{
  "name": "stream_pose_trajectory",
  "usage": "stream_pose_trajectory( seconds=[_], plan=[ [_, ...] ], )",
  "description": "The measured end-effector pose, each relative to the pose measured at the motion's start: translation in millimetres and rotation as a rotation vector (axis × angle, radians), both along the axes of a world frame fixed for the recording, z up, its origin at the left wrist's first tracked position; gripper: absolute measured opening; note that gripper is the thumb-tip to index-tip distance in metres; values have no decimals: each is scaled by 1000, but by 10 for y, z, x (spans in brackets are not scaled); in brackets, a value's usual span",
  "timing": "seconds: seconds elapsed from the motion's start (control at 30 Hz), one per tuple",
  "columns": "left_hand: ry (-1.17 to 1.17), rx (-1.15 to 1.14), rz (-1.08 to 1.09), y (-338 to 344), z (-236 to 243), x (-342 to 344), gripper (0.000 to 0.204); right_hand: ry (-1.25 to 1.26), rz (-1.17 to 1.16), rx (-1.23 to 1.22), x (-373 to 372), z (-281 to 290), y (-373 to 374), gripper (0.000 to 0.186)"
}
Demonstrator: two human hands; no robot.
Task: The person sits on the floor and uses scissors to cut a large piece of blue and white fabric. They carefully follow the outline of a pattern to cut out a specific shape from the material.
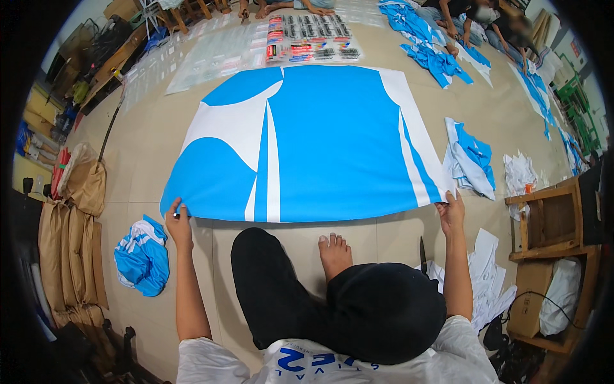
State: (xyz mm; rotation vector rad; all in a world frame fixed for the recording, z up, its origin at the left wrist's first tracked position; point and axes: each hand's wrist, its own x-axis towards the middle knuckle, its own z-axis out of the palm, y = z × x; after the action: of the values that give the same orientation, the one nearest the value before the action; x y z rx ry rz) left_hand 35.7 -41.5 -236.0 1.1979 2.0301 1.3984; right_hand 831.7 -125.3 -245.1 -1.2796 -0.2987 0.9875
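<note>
A large blue sheet of fabric (332,141) with white curved bands, printed like garment panels, lies spread on the floor in front of my knees. Its near left corner is pinched in my left hand (180,223), where a small dark bit shows at the fingers. My right hand (451,212) grips the near right corner between closed fingers. Between the two hands the near edge runs nearly straight, just beyond my bare foot. On the floor by my right forearm lies a dark pointed blade-like tool (423,255), partly hidden by my knee.
Crumpled blue-and-white cloth (142,256) lies left; another folded piece (470,157) sits right. White scraps (486,275) spread beside my right arm, near a wooden stool (547,221). Beyond the fabric are a printed sheet (313,38) and clear plastic sheets (220,51). Several people (448,25) work farther off.
</note>
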Motion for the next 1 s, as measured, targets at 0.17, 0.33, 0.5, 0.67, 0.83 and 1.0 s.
stream_pose_trajectory(
  seconds=[0.17, 0.33, 0.5, 0.67, 0.83, 1.0],
  plan=[
    [239, -101, -238, -116, -558, -51, 53, -83, 92, -159, -151, -378, 62, 83],
    [432, -141, -298, -202, -981, 37, 50, -96, 220, -266, -36, -694, 45, 62],
    [441, -171, -225, -350, -969, -110, 41, -452, 425, -366, -112, -769, -123, 56],
    [493, -168, -219, -353, -767, -23, 33, -1060, 421, -288, 335, -614, -354, 55],
    [513, -13, -255, -351, -549, -433, 29, -970, 316, -202, 469, -314, -395, 51],
    [536, -12, -275, -475, -256, -404, 23, -942, 245, -214, 478, 87, -731, 47]
  ],
)
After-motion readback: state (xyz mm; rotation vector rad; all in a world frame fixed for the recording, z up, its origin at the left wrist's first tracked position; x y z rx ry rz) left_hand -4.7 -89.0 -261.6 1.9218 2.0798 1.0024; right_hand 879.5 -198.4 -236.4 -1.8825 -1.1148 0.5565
